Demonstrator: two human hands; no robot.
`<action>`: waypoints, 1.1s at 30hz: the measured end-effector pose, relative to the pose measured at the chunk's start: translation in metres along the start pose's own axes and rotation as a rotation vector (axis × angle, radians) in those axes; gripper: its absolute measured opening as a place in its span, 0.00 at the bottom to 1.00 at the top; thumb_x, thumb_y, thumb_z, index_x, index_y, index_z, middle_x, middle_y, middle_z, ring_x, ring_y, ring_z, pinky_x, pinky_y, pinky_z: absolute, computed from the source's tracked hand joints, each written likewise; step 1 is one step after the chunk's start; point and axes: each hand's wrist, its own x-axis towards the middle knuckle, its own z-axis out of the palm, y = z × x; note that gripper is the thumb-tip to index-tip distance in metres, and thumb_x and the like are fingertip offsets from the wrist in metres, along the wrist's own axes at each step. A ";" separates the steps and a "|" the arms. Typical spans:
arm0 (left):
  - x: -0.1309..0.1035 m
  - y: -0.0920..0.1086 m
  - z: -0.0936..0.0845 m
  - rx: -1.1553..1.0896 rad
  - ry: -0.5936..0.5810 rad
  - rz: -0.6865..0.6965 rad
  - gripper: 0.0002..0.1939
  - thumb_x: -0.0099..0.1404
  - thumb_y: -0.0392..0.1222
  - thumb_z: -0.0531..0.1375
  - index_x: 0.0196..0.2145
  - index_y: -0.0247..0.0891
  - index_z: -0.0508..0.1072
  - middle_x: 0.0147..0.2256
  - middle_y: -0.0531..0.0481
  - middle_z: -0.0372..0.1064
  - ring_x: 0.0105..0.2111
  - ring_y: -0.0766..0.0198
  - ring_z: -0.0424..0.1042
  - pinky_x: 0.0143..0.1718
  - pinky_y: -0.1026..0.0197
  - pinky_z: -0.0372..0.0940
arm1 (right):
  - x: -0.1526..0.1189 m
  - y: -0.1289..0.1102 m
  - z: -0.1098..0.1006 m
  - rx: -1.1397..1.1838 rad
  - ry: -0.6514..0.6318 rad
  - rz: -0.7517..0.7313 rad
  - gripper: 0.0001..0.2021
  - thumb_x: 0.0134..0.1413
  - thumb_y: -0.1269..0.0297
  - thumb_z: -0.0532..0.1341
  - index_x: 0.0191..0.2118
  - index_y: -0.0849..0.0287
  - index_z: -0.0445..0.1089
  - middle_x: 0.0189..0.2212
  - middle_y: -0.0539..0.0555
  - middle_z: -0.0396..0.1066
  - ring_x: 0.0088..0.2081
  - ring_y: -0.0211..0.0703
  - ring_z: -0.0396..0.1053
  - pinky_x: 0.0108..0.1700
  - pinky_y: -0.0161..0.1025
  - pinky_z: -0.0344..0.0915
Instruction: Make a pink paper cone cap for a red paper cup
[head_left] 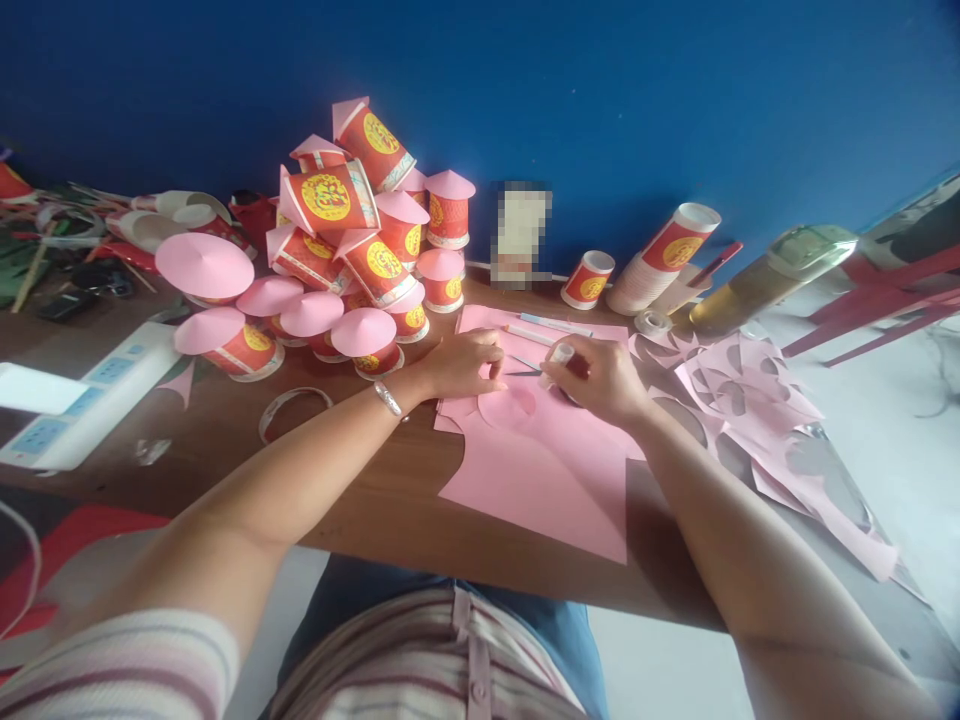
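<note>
My left hand [469, 362] is closed, its fingertips pinched at the edge of a round pink paper piece [510, 408]. My right hand [600, 375] is wrapped around a small white cylinder [561, 354] whose exact kind I cannot make out. Between the hands, dark scissor blades [525, 373] show; the handles are hidden by my right hand. Under both hands lies a stack of pink paper sheets [547, 480] with curved cut edges. Pens [555, 324] lie across its far side.
Red paper cups with pink cone roofs [367, 340] are piled at the left. Stacked cups [679, 240], a tape roll [652, 322] and a bottle [772, 275] stand back right. Pink scraps [757, 385] cover the right; a power strip [97, 400] lies left.
</note>
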 end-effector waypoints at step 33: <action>0.000 -0.003 0.001 0.022 0.025 0.065 0.08 0.62 0.42 0.66 0.28 0.39 0.74 0.36 0.50 0.68 0.37 0.62 0.70 0.34 0.60 0.61 | -0.007 -0.007 0.030 0.046 -0.037 -0.108 0.08 0.60 0.60 0.63 0.31 0.57 0.71 0.22 0.49 0.69 0.24 0.37 0.61 0.31 0.36 0.58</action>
